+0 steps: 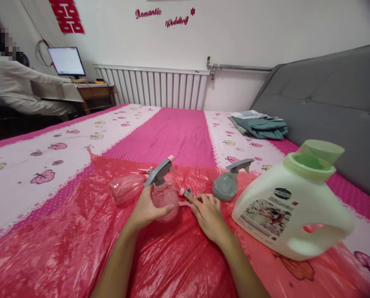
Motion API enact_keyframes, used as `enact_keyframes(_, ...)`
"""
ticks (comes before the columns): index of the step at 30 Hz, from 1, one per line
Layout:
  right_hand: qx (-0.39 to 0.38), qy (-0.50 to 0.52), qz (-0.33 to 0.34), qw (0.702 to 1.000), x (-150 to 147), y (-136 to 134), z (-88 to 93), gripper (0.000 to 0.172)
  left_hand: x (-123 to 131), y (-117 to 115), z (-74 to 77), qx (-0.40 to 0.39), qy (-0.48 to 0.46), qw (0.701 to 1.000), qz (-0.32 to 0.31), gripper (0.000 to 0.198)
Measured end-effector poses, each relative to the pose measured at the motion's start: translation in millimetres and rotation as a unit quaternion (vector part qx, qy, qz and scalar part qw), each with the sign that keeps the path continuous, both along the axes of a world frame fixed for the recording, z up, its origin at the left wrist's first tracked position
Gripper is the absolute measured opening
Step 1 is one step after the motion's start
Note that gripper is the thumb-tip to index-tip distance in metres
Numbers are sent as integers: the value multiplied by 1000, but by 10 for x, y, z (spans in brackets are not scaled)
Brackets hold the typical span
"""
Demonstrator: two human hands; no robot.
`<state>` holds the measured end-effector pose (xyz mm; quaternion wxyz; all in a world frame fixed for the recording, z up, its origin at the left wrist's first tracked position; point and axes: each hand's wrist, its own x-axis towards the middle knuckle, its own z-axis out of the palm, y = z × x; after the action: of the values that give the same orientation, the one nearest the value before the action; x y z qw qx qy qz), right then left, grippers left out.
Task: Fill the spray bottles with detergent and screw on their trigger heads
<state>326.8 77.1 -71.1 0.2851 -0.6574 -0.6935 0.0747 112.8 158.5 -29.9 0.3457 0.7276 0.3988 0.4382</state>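
Note:
My left hand [150, 212] is wrapped round a small round pink spray bottle [165, 205] with a grey trigger head, holding it upright. To its right, my right hand [208, 213] has its fingers stretched over the grey-and-pink spray head [187, 194] of another bottle that lies behind the held one. My right thumb is hidden. A clear bottle [126, 188], looking pink, lies on its side left of my left hand. Beyond my right hand stands a bluish-grey spray bottle [226, 185] with a grey trigger head.
A large white detergent jug [296, 215] with a green cap stands at the right. Red plastic sheeting [169, 265] covers the near part of the bed. Folded clothes [261, 126] lie by the grey headboard [333, 95]. At far left a person [20, 80] sits before a monitor [66, 61].

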Motion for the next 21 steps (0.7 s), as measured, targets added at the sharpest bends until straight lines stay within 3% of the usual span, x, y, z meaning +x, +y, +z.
enact_keyframes(5, 1, -3, -13, 1000, 20, 6, -5, 27, 17, -40, 65, -11, -4, 1000, -12, 79)
enact_keyframes(10, 35, 74, -39, 996, 122, -19, 9, 32, 12, -21, 104, 1, -16, 1000, 8, 76)
enact_keyframes(21, 253, 234, -44, 938, 132, -114, 311, 21, 69, 43, 104, 86, -7, 988, 125, 59)
